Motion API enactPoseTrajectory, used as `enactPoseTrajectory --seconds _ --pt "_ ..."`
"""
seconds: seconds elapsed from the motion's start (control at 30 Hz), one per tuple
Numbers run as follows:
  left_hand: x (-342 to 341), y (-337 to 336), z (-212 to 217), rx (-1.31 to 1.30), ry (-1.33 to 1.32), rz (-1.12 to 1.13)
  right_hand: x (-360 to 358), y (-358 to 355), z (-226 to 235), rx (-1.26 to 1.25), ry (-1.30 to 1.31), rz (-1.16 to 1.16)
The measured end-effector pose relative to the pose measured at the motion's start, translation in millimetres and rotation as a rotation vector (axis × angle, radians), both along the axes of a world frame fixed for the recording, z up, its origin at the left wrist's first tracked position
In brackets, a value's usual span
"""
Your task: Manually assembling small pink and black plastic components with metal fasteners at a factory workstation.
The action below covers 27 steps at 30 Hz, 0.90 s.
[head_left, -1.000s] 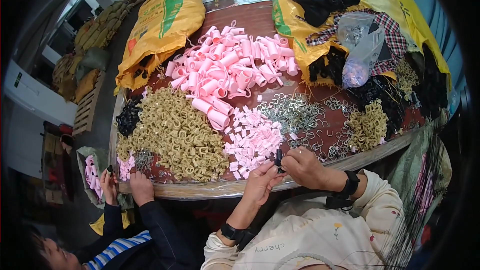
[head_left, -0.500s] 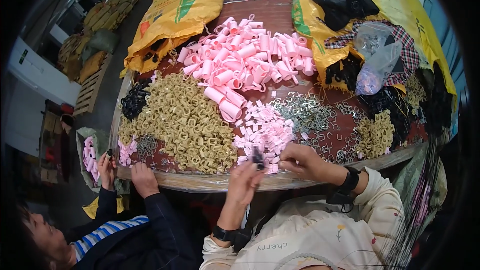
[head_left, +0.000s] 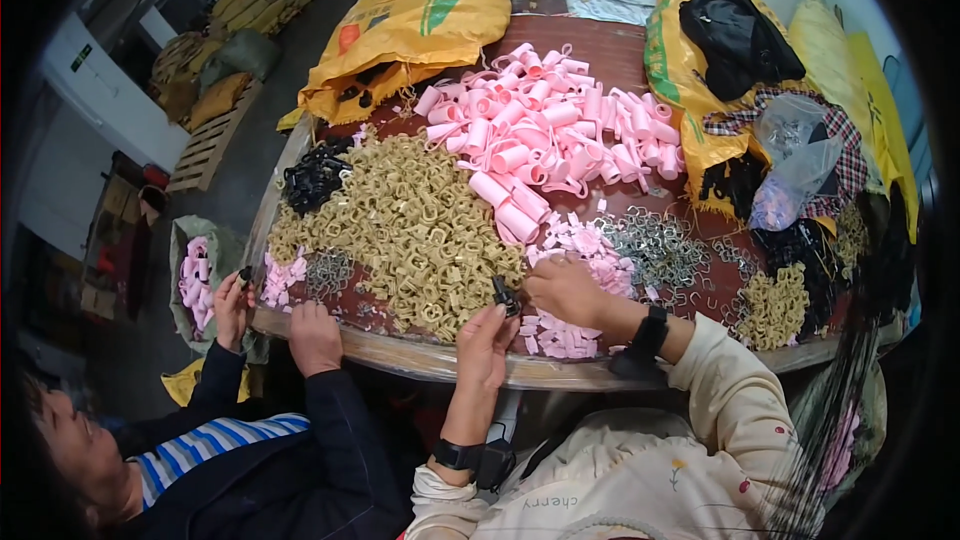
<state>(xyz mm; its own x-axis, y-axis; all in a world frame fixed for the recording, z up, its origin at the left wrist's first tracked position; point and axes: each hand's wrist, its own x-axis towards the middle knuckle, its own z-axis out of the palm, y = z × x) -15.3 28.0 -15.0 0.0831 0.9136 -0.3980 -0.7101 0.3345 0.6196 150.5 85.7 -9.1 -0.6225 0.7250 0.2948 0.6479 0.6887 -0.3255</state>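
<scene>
My left hand (head_left: 484,348) is at the table's front edge, its thumb and fingers pinched on a small black plastic part (head_left: 503,294) that stands up from the fingertips. Close to its right, my right hand (head_left: 565,292) reaches over a heap of small pink plastic pieces (head_left: 600,265). The right fingers are bent and pressed together, and whatever they hold is hidden. A wide mound of brass-coloured buckle-shaped loops (head_left: 420,230) lies just left of both hands. Beyond the right hand are loose silver U-shaped metal pieces (head_left: 660,245).
Pink tube-shaped parts (head_left: 540,120) are heaped farther back. Yellow woven sacks (head_left: 420,15) flank them. A smaller brass heap (head_left: 775,305) and a clear plastic bag (head_left: 795,165) are at the right. To my left, a co-worker's hands (head_left: 315,337) work at the same wooden-edged table.
My right hand has moved forward and left, over the pink pieces. My left hand still grips the black part, which shows more sharply. The whole view has shifted, so the table appears farther right.
</scene>
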Motion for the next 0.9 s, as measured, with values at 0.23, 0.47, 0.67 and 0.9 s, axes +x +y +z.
enactPoseTrajectory --seconds 0.23,0.47,0.67,0.9 --pt "19.1 -0.8 16.6 0.013 -0.079 -0.066 36.8 -9.8 31.9 -0.425 0.496 -0.025" --pt "50.5 -13.7 19.3 0.092 -0.05 -0.282 63.0 -51.3 68.8 -0.604 0.67 -0.105" --pt "70.6 -25.8 26.4 0.099 -0.116 -0.435 80.0 -71.9 79.1 -0.542 0.584 -0.027" --pt "72.3 -24.1 31.3 0.049 -0.208 -0.493 82.1 -72.7 80.8 -0.665 0.658 -0.018"
